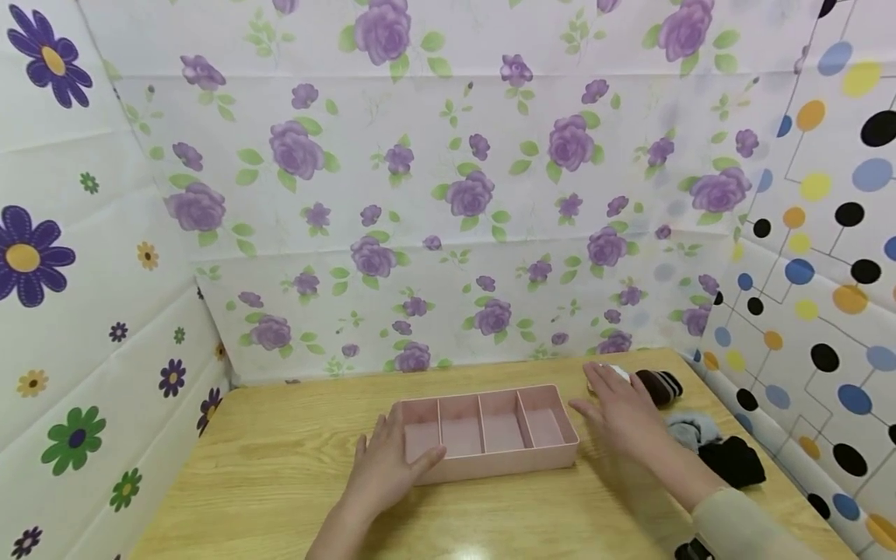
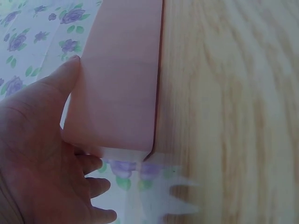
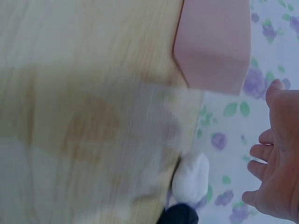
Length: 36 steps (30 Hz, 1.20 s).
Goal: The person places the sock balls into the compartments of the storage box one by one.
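Note:
A pink box [image 1: 498, 465] with several compartments in a row lies on the table, and no contents show in them. At its left end is my left hand [image 1: 383, 467], thumb along the front rim and fingers past the short side. The left wrist view shows that thumb at the edge of the pink wall [image 2: 117, 84], the other fingers extended. My right hand [image 1: 626, 412] hovers with fingers spread just right of the box, holding nothing. It partly covers a white rolled cloth [image 1: 617, 373] in the head view; the right wrist view shows the white bundle [image 3: 191, 178] apart from the fingers.
At the table's right side lie a dark brown rolled sock with pale stripes [image 1: 659, 386], a grey cloth bundle [image 1: 693, 430] and a black one [image 1: 733, 460]. Patterned sheets [image 1: 448, 194] hang around the wooden table [image 1: 280, 459] at the back and both sides.

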Motion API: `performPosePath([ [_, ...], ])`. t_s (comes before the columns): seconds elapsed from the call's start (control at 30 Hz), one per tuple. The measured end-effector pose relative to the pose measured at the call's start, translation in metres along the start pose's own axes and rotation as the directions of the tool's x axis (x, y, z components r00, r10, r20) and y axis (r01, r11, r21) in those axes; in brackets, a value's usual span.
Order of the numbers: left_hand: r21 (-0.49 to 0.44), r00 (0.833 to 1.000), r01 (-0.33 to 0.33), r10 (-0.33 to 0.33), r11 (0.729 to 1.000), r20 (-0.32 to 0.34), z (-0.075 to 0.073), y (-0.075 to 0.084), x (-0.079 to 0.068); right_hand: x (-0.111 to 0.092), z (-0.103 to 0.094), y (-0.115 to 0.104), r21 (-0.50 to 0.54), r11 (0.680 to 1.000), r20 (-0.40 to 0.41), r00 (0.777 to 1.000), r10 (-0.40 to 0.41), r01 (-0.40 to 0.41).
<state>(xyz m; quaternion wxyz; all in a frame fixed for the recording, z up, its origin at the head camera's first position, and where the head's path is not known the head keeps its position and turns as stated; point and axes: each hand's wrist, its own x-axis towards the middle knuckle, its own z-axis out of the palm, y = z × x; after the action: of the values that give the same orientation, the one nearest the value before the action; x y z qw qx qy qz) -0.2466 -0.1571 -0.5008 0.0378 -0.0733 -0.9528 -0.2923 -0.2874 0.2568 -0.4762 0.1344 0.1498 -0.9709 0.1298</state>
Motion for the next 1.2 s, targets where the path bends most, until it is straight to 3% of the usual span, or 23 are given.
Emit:
performPosePath([
  [0.17,-0.014,1.000,0.007,-0.006,1.000,0.009,-0.001,0.001,-0.001,0.005,-0.009,0.019,-0.062,0.998,-0.011,1.000,0.025,-0.025],
  [0.67,-0.012,1.000,0.003,-0.003,1.000,0.003,0.001,-0.001,0.001,0.020,-0.013,0.072,-0.096,0.993,0.036,0.997,0.065,-0.062],
  [1.2,-0.014,1.000,0.001,-0.001,1.000,-0.015,0.002,-0.002,0.000,0.028,-0.008,0.089,-0.006,0.999,0.103,0.994,0.047,-0.047],
])
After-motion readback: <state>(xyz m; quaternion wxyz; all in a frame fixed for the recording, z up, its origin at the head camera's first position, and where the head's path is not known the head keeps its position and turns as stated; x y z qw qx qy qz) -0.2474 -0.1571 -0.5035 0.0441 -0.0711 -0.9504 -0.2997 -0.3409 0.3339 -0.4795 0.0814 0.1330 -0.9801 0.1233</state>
